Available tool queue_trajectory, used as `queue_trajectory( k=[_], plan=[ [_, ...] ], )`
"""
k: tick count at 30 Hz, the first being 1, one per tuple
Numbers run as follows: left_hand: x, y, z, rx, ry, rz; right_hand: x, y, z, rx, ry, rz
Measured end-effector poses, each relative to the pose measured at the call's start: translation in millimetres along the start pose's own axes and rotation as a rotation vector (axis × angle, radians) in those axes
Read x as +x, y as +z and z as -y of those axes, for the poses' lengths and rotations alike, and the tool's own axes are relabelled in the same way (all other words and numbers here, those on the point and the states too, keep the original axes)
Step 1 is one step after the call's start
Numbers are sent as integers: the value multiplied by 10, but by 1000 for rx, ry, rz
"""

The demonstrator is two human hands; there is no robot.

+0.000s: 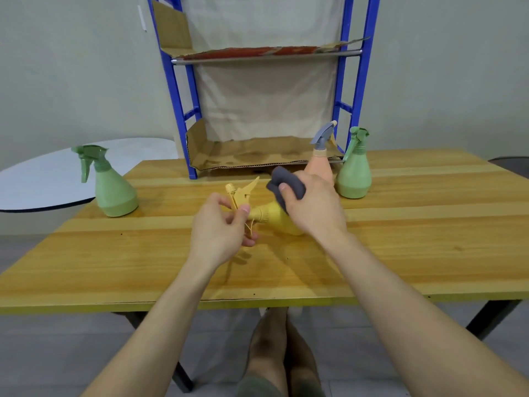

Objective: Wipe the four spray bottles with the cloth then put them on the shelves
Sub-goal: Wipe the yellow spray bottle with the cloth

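Note:
A yellow spray bottle (273,217) is tipped on its side above the middle of the wooden table (400,253). My left hand (220,230) pinches its trigger head. My right hand (312,207) grips a grey cloth (286,183) and presses it on the yellow body. One green spray bottle (111,184) stands upright at the left. A peach bottle with a grey head (322,159) and a second green bottle (354,170) stand upright at the back right, beside the blue shelf rack (177,110).
The rack's lower shelf (257,159) and upper shelf (257,51) are lined with cardboard and hold no bottles. A white round table (43,181) sits beyond the left edge. My legs show under the table's near edge.

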State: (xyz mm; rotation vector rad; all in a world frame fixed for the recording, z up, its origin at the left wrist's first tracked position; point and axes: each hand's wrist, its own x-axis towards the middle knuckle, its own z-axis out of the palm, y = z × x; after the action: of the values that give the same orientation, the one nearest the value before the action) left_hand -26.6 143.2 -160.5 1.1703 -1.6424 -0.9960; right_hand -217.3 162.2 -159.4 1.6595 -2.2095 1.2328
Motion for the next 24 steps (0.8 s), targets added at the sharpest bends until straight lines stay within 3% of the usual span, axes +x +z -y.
queue_trajectory(
  k=[2, 4, 6, 9, 11, 12, 13, 15, 18, 20, 24],
  plan=[
    [-24, 42, -25, 41, 78, -12, 124, -52, 82, -129, 20, 76],
    [-63, 61, -41, 89, 151, -15, 106, -56, 140, -229, -132, 100],
    [-104, 57, -26, 118, 180, -14, 60, -67, 123, -95, -211, 174],
    [-101, -18, -17, 128, 155, -44, 221, -138, -110, 59, 40, 232],
    [-70, -67, -31, 138, 107, -44, 239, -155, -244, 48, 239, 164],
    [-39, -70, -33, 131, 83, -37, 156, -125, -239, 11, 251, 95],
    [-2, -58, -30, 113, 52, -23, 30, -67, -199, -43, 182, 5],
    [88, -18, 17, 5, -47, 17, -272, 60, -30, -145, -124, -120],
    [167, -49, 158, -200, -235, 88, -474, 188, -60, -131, -562, -57],
    [157, -117, 225, -288, -312, 141, -419, 181, -207, -102, -636, -2],
    [180, -157, 204, -349, -325, 163, -370, 103, -310, -27, -512, 32]
  ],
)
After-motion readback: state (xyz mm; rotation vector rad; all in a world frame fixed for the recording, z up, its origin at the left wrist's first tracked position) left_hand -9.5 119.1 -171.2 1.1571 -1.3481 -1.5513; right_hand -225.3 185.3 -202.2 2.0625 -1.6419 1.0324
